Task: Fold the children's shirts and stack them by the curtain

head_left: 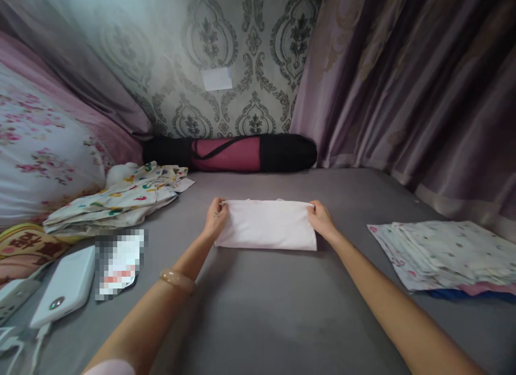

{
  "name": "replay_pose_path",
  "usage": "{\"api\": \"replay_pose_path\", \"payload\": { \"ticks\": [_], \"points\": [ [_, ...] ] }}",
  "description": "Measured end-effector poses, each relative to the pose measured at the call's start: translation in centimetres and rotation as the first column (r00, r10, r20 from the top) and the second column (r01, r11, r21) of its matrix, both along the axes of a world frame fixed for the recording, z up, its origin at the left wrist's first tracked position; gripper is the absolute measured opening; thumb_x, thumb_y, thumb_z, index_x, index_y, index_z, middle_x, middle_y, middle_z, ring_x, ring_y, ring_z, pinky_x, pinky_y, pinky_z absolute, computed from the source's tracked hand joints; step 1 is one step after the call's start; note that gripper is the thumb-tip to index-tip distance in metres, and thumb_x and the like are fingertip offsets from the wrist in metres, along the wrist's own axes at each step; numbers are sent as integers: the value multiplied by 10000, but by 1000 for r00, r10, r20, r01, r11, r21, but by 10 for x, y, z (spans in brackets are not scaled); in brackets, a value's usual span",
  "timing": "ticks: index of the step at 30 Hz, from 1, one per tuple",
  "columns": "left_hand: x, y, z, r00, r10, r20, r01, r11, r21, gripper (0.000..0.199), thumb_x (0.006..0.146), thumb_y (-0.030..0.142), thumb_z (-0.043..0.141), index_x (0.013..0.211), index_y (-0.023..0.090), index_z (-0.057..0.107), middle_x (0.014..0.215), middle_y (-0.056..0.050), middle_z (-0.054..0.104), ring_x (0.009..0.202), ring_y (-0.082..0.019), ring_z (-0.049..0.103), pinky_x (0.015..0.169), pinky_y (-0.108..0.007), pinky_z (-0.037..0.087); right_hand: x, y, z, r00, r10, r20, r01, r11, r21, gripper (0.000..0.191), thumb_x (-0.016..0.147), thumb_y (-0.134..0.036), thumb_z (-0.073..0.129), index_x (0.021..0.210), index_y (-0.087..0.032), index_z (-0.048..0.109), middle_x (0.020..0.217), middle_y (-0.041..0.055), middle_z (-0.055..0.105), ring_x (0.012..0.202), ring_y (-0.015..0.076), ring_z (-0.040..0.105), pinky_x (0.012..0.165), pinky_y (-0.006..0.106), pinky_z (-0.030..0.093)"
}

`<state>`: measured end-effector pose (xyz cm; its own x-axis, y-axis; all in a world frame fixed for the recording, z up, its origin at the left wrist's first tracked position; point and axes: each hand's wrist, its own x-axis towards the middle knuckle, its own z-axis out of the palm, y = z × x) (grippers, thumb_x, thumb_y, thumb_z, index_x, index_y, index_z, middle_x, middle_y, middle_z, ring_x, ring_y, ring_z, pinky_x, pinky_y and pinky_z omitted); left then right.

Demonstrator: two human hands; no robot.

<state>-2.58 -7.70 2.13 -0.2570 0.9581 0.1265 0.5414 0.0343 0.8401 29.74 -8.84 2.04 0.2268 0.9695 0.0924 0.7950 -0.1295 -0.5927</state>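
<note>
A folded white cloth (269, 225) is stretched between my two hands above the grey sheet (278, 310), its shape a wide rectangle. My left hand (216, 216) pinches its upper left corner, and my right hand (320, 216) pinches the upper right corner. Small bits of fabric edge show behind the cloth's top side. A pale bangle (177, 281) circles my left forearm.
At the right lies a stack of folded patterned cloths (451, 254). Patterned fabric (121, 200) is heaped at the left, near a white power bank (66, 286) with a cable and a blurred packet (121, 265). A black and maroon roll bag (229, 153) lies along the wall.
</note>
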Motion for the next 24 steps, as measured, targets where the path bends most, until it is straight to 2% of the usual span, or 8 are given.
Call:
{"api": "replay_pose_path", "payload": {
  "ticks": [4, 9, 12, 15, 17, 19, 22, 24],
  "points": [
    [5, 4, -5, 974, -38, -224, 51, 997, 55, 287, 908, 238, 360, 1149, 183, 506, 918, -94, 630, 886, -220, 596, 784, -328, 435, -12, -4, 2, 988, 10, 157, -9, 1000, -5, 349, 963, -229, 303, 1253, -149, 481, 1072, 150, 666, 977, 241, 635, 796, 303, 443],
    [5, 7, -10, 899, -130, -418, 160, 987, 36, 321, 948, 245, 284, 1215, 173, 447, 1036, -157, 633, 934, -259, 607, 785, -358, 440, -18, -11, 7, 954, 57, 295, -38, 997, -71, 370, 998, -251, 217, 1295, -167, 422, 1085, 178, 658, 934, 273, 655, 767, 354, 438],
    [6, 9, -14, 864, -124, -488, 142, 990, 0, 323, 960, 259, 262, 1221, 164, 427, 1027, -169, 636, 921, -260, 615, 772, -353, 438, -21, -11, 6, 947, 62, 316, -31, 994, -103, 365, 1004, -262, 211, 1282, -160, 425, 1058, 188, 662, 938, 283, 658, 777, 374, 440],
    [10, 11, -16, 849, -97, -519, 97, 995, -27, 302, 966, 271, 267, 1198, 161, 426, 965, -160, 649, 891, -248, 634, 768, -337, 435, -23, -6, 2, 952, -3, 306, 46, 990, -132, 354, 1001, -307, 254, 1219, -144, 480, 982, 192, 673, 939, 303, 658, 790, 401, 451],
    [11, 14, -14, 867, -66, -494, 54, 998, -38, 290, 959, 281, 304, 1183, 149, 433, 925, -158, 654, 877, -249, 643, 760, -333, 438, -22, -1, 1, 962, -80, 261, 117, 985, -127, 350, 989, -350, 313, 1157, -133, 530, 984, 202, 672, 970, 312, 649, 810, 410, 459],
    [8, 17, -11, 909, -6, -417, -19, 998, -55, 297, 940, 318, 375, 1155, 130, 456, 914, -163, 657, 882, -253, 644, 754, -329, 446, -17, 3, 2, 984, -129, 121, 144, 981, -133, 332, 966, -377, 392, 1076, -125, 578, 1007, 208, 670, 1000, 306, 638, 819, 394, 474],
    [-4, 17, -5, 966, 97, -240, -137, 978, -154, 355, 881, 409, 492, 1077, 114, 516, 921, -166, 659, 848, -249, 643, 717, -319, 464, -2, 0, 6, 979, -116, -167, 84, 979, -186, 337, 973, -371, 374, 992, -122, 599, 960, 172, 690, 877, 224, 673, 712, 305, 522],
    [-16, 10, -3, 992, 95, -87, -114, 963, -242, 377, 846, 441, 523, 1033, 115, 545, 872, -136, 662, 738, -217, 642, 650, -298, 472, 9, -13, 6, 927, -94, -362, 18, 978, -206, 346, 984, -363, 337, 999, -124, 587, 944, 143, 699, 757, 166, 680, 598, 244, 524]
  ]
}}
